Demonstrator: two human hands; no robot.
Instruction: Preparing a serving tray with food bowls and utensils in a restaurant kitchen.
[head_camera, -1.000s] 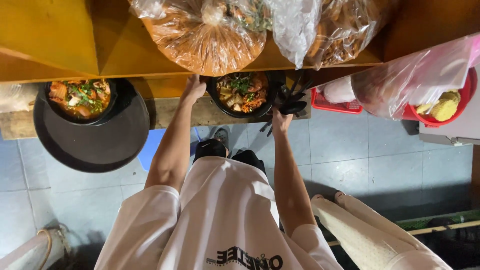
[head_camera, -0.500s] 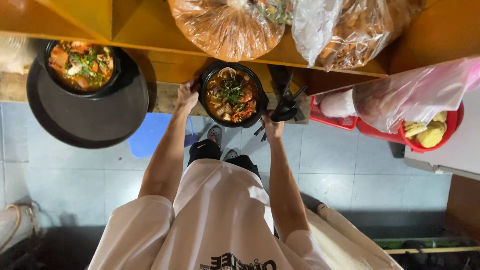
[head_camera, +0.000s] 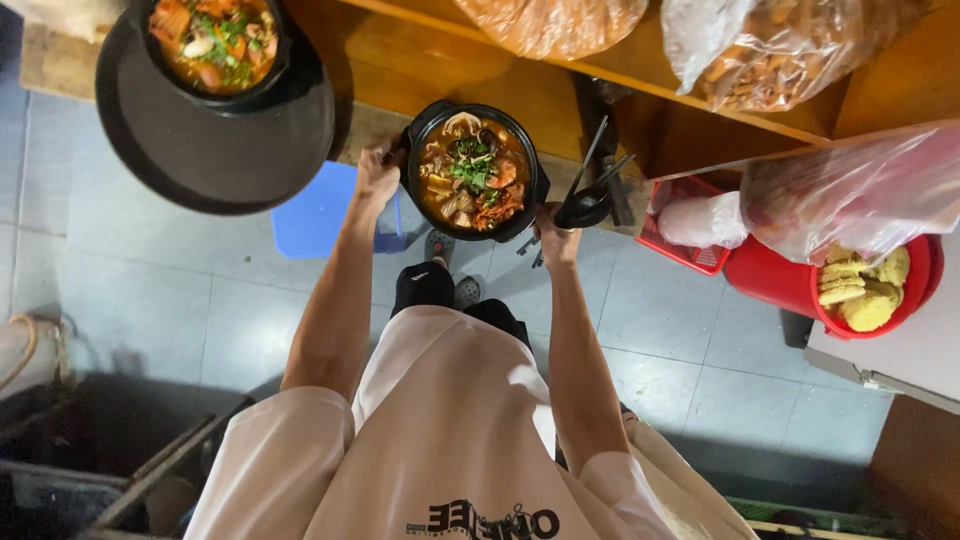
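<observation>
A black pot of stew (head_camera: 473, 170) topped with green herbs hangs in front of me above the tiled floor. My left hand (head_camera: 378, 170) grips its left rim. My right hand (head_camera: 556, 236) holds its right side together with a black pot gripper (head_camera: 592, 195) whose handles stick up toward the counter. A second black pot of stew (head_camera: 215, 42) sits on a round black tray (head_camera: 216, 150) at the upper left, apart from both hands.
A wooden counter (head_camera: 480, 70) runs across the top with bulging plastic bags (head_camera: 770, 55) of food. A red basket (head_camera: 690, 245) and a red bowl of yellow pieces (head_camera: 865, 285) stand right. A blue stool (head_camera: 322, 212) is below the tray.
Both hands have drawn the pot away from under the counter and toward me, over the floor. The view has shifted so the tray sits further up and left.
</observation>
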